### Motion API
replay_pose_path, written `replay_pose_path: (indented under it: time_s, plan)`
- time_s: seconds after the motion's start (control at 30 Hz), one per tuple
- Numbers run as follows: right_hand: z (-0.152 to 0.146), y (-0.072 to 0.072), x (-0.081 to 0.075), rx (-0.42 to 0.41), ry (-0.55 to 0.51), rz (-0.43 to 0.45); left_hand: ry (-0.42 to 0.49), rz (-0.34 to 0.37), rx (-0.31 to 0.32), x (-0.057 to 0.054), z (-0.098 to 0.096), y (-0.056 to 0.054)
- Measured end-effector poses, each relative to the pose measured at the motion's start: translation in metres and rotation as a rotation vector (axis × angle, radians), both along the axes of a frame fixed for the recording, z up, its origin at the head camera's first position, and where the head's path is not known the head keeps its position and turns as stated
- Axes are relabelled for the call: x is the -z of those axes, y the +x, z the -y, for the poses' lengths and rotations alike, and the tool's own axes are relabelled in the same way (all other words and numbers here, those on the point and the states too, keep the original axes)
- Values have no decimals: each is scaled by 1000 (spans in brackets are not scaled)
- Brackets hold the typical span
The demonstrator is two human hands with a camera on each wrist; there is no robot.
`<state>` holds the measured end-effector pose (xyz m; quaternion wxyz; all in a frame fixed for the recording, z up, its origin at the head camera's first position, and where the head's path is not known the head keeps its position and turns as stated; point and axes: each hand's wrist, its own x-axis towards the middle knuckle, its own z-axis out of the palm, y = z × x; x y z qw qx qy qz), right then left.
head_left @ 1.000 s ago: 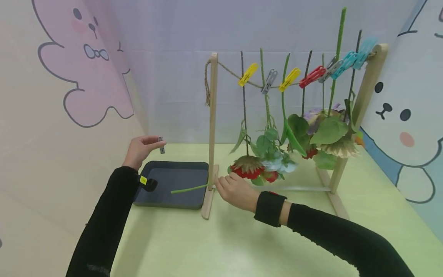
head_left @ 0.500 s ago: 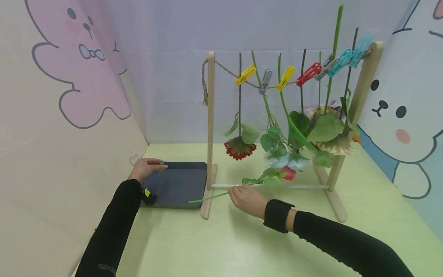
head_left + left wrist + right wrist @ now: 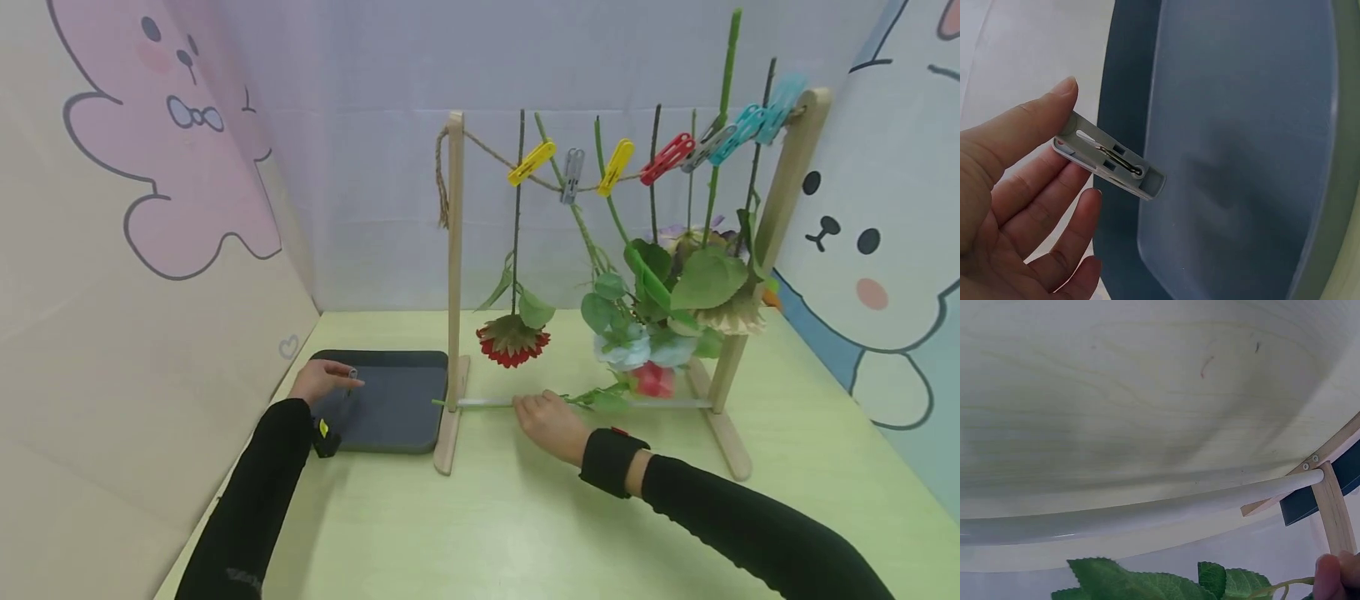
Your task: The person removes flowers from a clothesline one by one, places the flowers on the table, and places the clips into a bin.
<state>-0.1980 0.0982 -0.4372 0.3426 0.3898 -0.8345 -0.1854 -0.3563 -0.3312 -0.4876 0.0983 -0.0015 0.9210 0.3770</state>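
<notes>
In the head view my left hand [image 3: 321, 382] is over the dark grey tray [image 3: 401, 408]. It pinches a grey clothespin [image 3: 1113, 156] between thumb and fingers; the left wrist view shows the clip pointing at the tray floor. My right hand [image 3: 551, 425] grips the green stem of an artificial flower with a pinkish-red bloom [image 3: 652, 381], low by the rack's white crossbar [image 3: 480, 403]. Green leaves [image 3: 1147, 584] of this flower show in the right wrist view, where only fingertips [image 3: 1329, 578] are visible. The bloom sits just below the pale blue flowers [image 3: 626, 347].
A wooden rack [image 3: 455, 267] stands on the light green table [image 3: 450, 533]. From its rope, several artificial flowers hang upside down by coloured clothespins, among them a red flower [image 3: 513, 340] and a cream one [image 3: 731, 318]. Cartoon-printed walls [image 3: 210, 350] surround the table.
My left hand has come down with the clothespin toward the tray. My right hand has moved right with the flower, away from the left post. The hanging flowers have swung.
</notes>
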Motion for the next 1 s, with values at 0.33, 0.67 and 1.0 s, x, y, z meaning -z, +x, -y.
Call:
replay_pose_path:
  time_s: [0.33,0.67,1.0]
  plan:
    - [-14,2,2,35,-11,54,-14,12,2,-24,-16,24]
    - [-36,1,7,93,21,109,-55,48,18,-59,-39,52]
    - [-57,-2,14,87,44,128,-246,-33,41,-50,-45,53]
